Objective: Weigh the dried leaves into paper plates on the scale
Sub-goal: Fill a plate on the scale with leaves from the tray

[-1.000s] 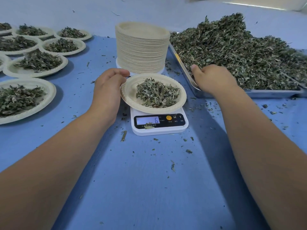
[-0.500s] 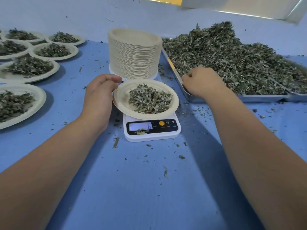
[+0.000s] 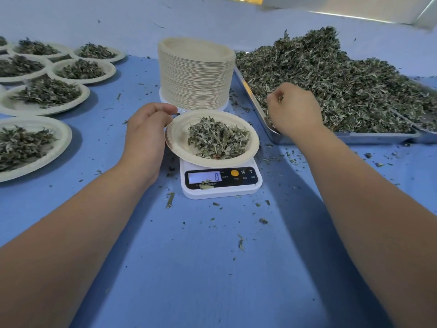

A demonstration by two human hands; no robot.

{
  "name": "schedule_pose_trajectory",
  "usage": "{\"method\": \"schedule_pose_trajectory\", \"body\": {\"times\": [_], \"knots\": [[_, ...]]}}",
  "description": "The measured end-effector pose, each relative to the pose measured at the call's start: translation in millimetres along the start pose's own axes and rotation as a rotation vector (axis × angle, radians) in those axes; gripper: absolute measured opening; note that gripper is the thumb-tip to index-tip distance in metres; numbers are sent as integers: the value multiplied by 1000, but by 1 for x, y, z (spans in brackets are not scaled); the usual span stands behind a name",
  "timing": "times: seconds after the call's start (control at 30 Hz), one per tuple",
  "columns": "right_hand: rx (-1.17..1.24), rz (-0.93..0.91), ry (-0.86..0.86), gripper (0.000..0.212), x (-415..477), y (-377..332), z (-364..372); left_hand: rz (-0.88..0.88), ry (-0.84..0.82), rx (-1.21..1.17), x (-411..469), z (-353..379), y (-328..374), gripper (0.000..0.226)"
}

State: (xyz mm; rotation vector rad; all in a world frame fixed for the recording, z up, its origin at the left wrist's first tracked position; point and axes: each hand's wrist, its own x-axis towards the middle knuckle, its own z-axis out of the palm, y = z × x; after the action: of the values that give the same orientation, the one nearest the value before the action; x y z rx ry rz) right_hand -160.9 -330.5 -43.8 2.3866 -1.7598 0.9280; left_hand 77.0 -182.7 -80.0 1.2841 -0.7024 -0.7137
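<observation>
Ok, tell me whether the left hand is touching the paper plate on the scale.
Touching. The head view shows the left hand gripping the left rim of the paper plate on the scale, no gap.

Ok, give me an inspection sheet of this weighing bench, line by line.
Surface: blue cloth, flat.
Job's things: scale reads 8; plate sits on it, holding a portion; stack of empty plates behind; tray at right, heaped with a pile; filled plates at left.
Clutter: crumbs scattered over the cloth; one scrap on the scale's display.
Hands: left hand grips the plate's left rim; right hand pinches a few leaves over the tray.
Cables: nothing seen.
Surroundings: pale surface beyond the cloth.
</observation>
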Motion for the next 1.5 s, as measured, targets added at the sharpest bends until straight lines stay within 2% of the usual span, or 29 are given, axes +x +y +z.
{"method": "schedule_pose_trajectory", "body": {"times": [0.17,0.3,0.47,0.63,0.73,1.0,1.3,1.4,1.5], "knots": [[110,-30,21,34,3,-1,-1,-10,-14,3,0,0,0,35],[190,14,142,36,6,0,0,-12,-17,-4,0,0,1,33],[95,-1,-6,34,9,-1,0,-5,-18,10,-1,-1,0,29],[197,-14,152,32,20,-23,-14,13,-22,6,2,-1,-2,28],[331,-83,181,31,17,-52,-20,14,-25,1,3,0,-3,28],[547,-310,91,26,-12,-129,-21,18,-36,-2,4,-2,-4,27],[396,-443,-170,18,-28,-145,-10,15,-40,-14,3,-1,-3,29],[366,-444,-164,21,-25,-145,-11,14,-43,-17,3,-1,-2,29],[470,-366,-100,23,-20,-141,-14,9,-41,-15,2,-1,-2,29]]}}
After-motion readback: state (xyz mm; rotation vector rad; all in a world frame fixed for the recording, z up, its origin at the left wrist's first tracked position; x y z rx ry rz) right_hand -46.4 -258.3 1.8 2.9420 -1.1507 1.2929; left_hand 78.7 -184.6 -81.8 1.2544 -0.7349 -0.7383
